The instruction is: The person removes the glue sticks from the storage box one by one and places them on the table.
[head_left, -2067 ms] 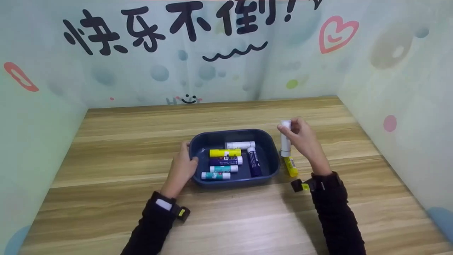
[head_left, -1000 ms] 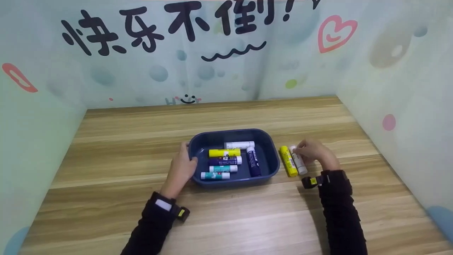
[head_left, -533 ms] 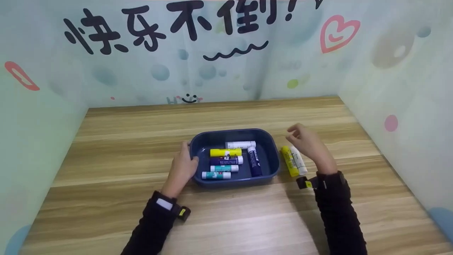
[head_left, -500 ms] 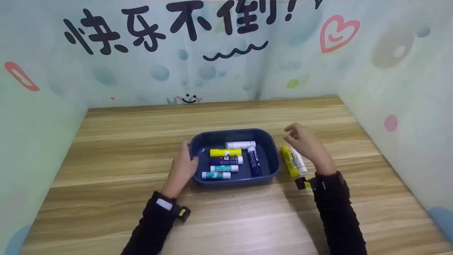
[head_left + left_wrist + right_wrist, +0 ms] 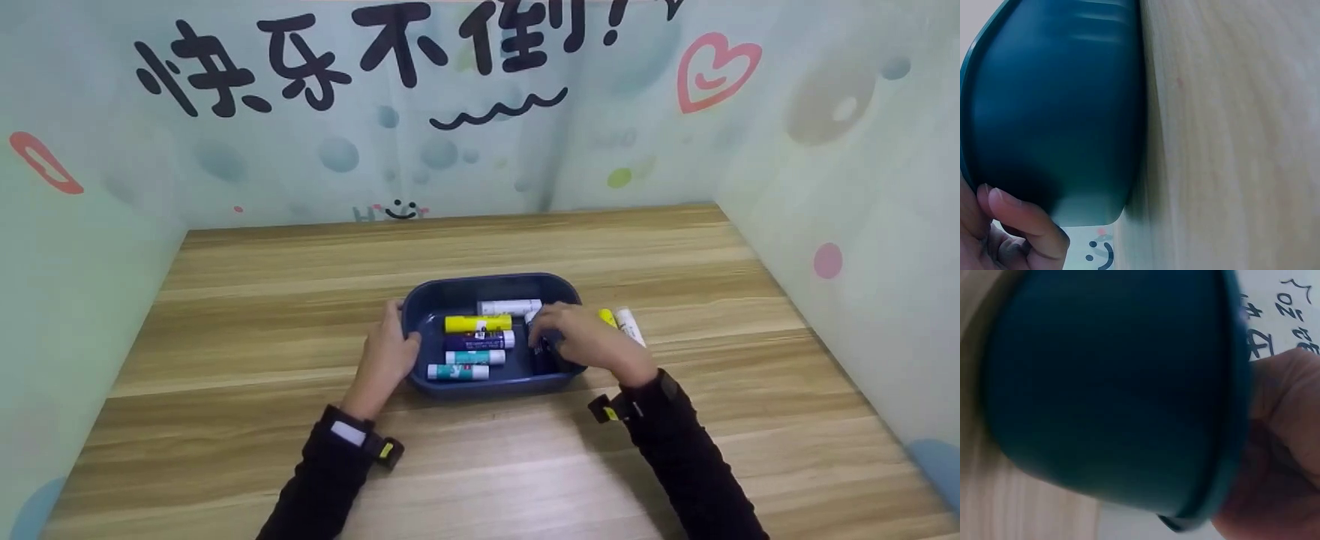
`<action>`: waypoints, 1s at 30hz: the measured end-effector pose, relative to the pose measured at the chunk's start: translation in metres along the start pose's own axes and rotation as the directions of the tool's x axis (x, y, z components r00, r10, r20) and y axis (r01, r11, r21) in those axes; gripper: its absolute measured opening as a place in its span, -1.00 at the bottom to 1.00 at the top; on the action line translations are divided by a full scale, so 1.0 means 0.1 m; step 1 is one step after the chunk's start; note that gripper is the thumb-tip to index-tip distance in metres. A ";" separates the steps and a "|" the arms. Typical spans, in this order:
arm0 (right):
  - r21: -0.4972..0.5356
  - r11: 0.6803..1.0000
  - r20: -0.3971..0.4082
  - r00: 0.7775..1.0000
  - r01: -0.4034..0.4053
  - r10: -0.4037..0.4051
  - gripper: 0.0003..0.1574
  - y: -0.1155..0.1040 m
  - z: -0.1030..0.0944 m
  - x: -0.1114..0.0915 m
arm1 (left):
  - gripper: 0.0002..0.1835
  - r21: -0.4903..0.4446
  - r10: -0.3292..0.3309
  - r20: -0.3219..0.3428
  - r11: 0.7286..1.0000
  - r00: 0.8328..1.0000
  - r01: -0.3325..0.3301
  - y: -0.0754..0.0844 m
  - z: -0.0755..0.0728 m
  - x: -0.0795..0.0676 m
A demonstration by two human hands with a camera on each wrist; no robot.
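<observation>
In the head view a dark blue plastic box (image 5: 480,386) holds several glue sticks. My left hand (image 5: 386,360) grips its left end, thumb over the rim; the left wrist view shows curled fingers (image 5: 1030,219) by its wall. My right hand (image 5: 589,341) reaches over the right end, bent fingers at a dark purple glue stick (image 5: 541,360) lying lengthwise there. Whether they pinch it is hidden. Left of it lie a white glue stick (image 5: 510,307), a yellow one (image 5: 478,323), another purple one (image 5: 476,341) and two teal ones, including the front teal glue stick (image 5: 457,372).
Right of the box, a yellow glue stick (image 5: 607,316) and a white glue stick (image 5: 630,326) lie side by side on the wood-grain table (image 5: 300,300), partly behind my right hand. Printed panels (image 5: 300,172) stand around the back and sides.
My right hand has laid the white glue stick beside the yellow one, let go, lifted, and moved left into the box. My left hand stays on the box.
</observation>
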State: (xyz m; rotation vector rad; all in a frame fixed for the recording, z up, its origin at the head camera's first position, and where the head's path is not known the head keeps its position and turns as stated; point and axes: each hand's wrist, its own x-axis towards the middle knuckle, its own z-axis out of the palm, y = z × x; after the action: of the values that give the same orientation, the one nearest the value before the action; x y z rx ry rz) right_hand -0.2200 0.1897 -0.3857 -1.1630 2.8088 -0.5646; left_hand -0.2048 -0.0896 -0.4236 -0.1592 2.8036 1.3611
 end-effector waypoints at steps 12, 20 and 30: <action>-0.134 0.991 0.017 1.000 -0.003 0.005 -0.54 -0.01 0.16 0.05 | -0.48 0.027 -0.001 -0.004 1.000 1.000 0.001 0.00 0.00 0.01; -0.218 0.975 0.010 0.999 -0.036 0.039 -0.61 -0.04 0.19 0.05 | -0.49 0.018 -0.016 0.009 1.000 1.000 0.016 0.01 0.00 0.01; -0.266 0.962 0.077 0.993 -0.062 0.085 -0.63 -0.04 0.20 0.07 | -0.49 0.024 -0.022 0.007 0.999 1.000 0.022 0.01 0.00 0.00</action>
State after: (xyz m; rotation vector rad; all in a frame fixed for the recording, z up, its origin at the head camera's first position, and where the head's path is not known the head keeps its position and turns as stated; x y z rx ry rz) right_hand -0.2185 0.1760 -0.4025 -1.0841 2.9005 -0.1326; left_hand -0.2051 -0.0890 -0.4223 -0.1832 2.8024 1.3196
